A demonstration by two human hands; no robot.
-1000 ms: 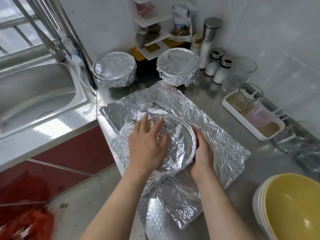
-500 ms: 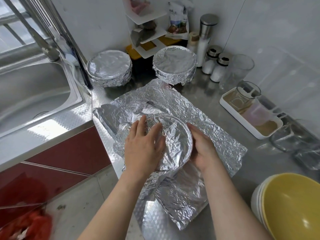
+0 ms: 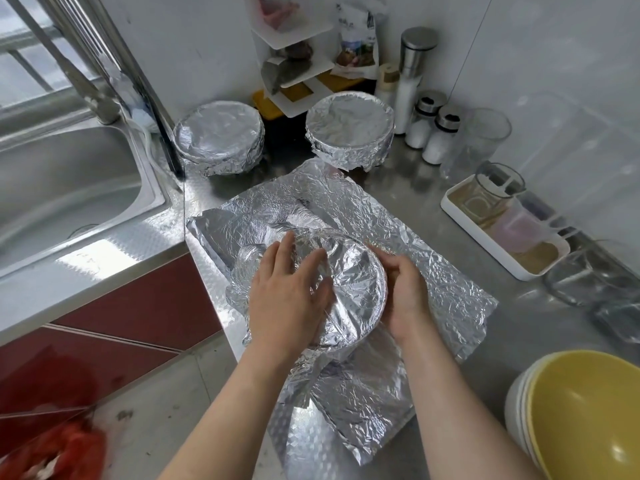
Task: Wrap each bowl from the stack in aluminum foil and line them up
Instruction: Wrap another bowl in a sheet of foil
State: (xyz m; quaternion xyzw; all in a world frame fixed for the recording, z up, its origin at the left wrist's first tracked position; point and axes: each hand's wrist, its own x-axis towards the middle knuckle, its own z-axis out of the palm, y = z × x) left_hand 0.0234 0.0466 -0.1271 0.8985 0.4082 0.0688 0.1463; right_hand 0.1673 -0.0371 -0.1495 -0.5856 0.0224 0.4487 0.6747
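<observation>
1. The left hand [image 3: 287, 292] lay flat with straight fingers, pressing foil onto the bowl [image 3: 353, 282]. The right hand [image 3: 403, 296] cupped the bowl's right rim, fingers curled round it.
2. The bowl sat on the foil sheet [image 3: 433, 258], mid-counter. The top probably needed holding taut while foil was crimped under the rim.
3. Behind stood the left wrapped bowl [image 3: 218, 143] and right wrapped bowl [image 3: 349, 129]. The yellow stack [image 3: 588, 420] waited unwrapped. The white tray [image 3: 460, 216] limited room rightward.

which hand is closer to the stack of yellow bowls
Right. The right hand cups the side of the foil-covered bowl that faces the stack of yellow bowls; the left hand presses on its top, farther away.
</observation>
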